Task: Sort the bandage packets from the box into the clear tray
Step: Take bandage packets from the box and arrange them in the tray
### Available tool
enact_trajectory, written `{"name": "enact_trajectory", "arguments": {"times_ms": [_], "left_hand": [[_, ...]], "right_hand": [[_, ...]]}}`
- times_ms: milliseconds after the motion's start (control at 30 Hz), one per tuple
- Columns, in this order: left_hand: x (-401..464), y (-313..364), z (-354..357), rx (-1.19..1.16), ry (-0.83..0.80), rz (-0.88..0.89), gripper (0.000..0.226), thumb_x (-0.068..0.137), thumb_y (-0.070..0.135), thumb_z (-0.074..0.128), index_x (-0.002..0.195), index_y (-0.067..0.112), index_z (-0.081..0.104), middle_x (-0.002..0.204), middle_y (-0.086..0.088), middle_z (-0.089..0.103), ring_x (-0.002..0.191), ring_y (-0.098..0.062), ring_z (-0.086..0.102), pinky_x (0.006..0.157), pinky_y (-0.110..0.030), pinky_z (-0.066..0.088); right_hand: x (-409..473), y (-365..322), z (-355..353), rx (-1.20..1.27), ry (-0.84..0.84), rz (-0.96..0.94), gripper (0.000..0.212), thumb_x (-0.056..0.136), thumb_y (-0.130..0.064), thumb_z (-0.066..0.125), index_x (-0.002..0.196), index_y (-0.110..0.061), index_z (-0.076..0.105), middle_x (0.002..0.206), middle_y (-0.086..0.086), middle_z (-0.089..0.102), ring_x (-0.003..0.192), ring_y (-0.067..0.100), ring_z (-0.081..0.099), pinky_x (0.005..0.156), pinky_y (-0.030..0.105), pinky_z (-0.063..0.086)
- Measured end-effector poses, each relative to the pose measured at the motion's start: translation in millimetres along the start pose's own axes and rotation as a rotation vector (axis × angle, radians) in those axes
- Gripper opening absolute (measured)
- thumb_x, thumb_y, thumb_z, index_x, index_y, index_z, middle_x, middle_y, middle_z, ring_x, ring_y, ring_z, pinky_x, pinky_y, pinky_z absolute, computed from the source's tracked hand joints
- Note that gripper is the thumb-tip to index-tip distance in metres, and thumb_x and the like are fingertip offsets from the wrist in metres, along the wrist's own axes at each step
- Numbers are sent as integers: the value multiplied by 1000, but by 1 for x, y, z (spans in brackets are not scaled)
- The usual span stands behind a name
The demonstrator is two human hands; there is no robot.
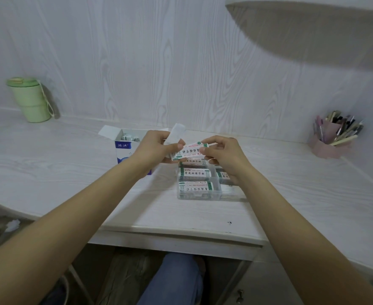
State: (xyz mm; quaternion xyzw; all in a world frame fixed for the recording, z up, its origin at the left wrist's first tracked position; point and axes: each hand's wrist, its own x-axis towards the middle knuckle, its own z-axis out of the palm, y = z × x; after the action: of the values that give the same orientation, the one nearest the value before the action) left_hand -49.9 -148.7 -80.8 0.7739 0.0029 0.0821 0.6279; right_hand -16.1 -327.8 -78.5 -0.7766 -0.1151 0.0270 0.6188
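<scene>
Left hand (pixel 156 148): fingers curled, thumb on top, pinching the left end of a bandage packet (pixel 186 150); a white paper strip (pixel 176 133) rises from the same grip toward 1 o'clock. Right hand (pixel 221 156): thumb and forefinger pinch the right end of the same packet, remaining fingers loosely curled. The packet is held clear of the table (pixel 71 172), tilted, its right end higher, directly above the far edge of the clear tray (pixel 199 195).

The clear tray stands on the table at 6 o'clock from the hands. Its left compartments hold stacked packets (pixel 195 172) with green-and-white print; the right compartments are partly hidden behind the right hand and their contents cannot be fully read.

The box (pixel 126 148), blue and white, stands open at 9 o'clock from the left hand, flap up, with further packets visible inside.

A green cup (pixel 30 100) stands at 10 o'clock by the wall. A pink pen holder (pixel 333 137) stands at 3 o'clock.
</scene>
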Motion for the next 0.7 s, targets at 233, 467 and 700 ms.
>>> {"name": "enact_trajectory", "arguments": {"times_ms": [233, 467, 700], "left_hand": [[14, -1, 3, 194, 49, 123, 8, 87, 9, 66, 95, 10, 68, 86, -5, 68, 77, -15, 67, 63, -21, 58], [22, -4, 6, 423, 103, 195, 19, 94, 5, 48, 85, 10, 63, 81, -3, 69, 60, -14, 69, 59, -29, 58], [31, -3, 9, 554, 40, 207, 17, 98, 11, 42, 88, 9, 55, 89, -4, 67, 50, -19, 66, 39, -24, 46]], "right_hand": [[7, 0, -2, -121, -16, -52, 19, 83, -10, 71, 99, -20, 71, 69, 0, 61, 56, 7, 53, 49, 14, 39], [32, 21, -4, -293, 110, 46, 7, 85, -11, 69, 90, -14, 70, 69, -2, 60, 55, 10, 53, 54, 19, 39], [45, 34, 3, -628, 37, 12, 8, 85, -14, 67, 89, -21, 68, 82, 3, 62, 74, 19, 59, 65, 29, 48]]}}
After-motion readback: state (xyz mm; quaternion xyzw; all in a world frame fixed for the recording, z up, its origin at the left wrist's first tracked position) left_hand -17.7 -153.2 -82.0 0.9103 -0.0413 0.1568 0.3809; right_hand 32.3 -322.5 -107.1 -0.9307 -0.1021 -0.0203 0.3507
